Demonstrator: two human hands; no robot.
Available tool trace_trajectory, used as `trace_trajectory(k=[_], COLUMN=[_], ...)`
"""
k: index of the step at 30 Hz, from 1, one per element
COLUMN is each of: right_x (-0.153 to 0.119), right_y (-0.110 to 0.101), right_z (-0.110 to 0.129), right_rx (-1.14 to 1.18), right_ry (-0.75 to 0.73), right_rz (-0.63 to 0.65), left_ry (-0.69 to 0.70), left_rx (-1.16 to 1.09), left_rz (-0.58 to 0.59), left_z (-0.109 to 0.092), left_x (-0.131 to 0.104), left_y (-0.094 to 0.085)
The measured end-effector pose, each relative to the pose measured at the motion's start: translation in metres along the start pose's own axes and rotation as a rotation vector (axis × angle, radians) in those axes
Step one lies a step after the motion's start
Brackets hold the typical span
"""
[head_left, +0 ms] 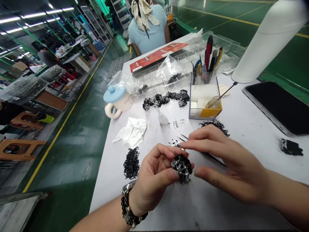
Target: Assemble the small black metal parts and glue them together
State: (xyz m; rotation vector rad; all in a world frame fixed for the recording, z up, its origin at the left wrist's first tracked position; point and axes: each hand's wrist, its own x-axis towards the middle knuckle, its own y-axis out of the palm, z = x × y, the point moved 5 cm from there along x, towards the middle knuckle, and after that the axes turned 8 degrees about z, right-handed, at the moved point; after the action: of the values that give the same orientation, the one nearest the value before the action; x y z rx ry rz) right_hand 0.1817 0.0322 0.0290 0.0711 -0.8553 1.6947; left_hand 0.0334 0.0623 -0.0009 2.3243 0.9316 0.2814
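Note:
My left hand (154,180) is closed around a black and silver small part (182,167), pinched between thumb and fingers above the white table. What kind of part it is I cannot make out. Just to its right, my right hand (231,164) has its thumb and fingers apart, fingertips close to the part. Behind the hands lies a small pile of silver metal pieces (175,142). Tweezers (213,158) rest on the table, partly hidden under my right hand. A heap of small black curved pieces (131,163) lies left of my left hand.
A row of similar black and silver parts (166,99) lies farther back. Around it stand a lidded mug (118,100), a small white bottle (162,117) and a clear tool box (205,100). A white cloth (132,132) is at left; a phone (280,104) and white cylinder (265,42) are at right.

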Motion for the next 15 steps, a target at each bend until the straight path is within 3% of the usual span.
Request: trace_trajectory(k=[7,15], right_x=[0.001,0.000], right_y=[-0.004,0.004], right_z=[0.012,0.011], right_rx=[-0.265,-0.308], right_ry=[-0.106,-0.110], right_rz=[-0.106,-0.097], left_ry=[0.272,0.415], left_rx=[0.581,0.844], left_rz=[-0.168,-0.171], left_z=[-0.017,-0.022], left_x=[-0.007,-0.011], left_y=[-0.010,-0.004])
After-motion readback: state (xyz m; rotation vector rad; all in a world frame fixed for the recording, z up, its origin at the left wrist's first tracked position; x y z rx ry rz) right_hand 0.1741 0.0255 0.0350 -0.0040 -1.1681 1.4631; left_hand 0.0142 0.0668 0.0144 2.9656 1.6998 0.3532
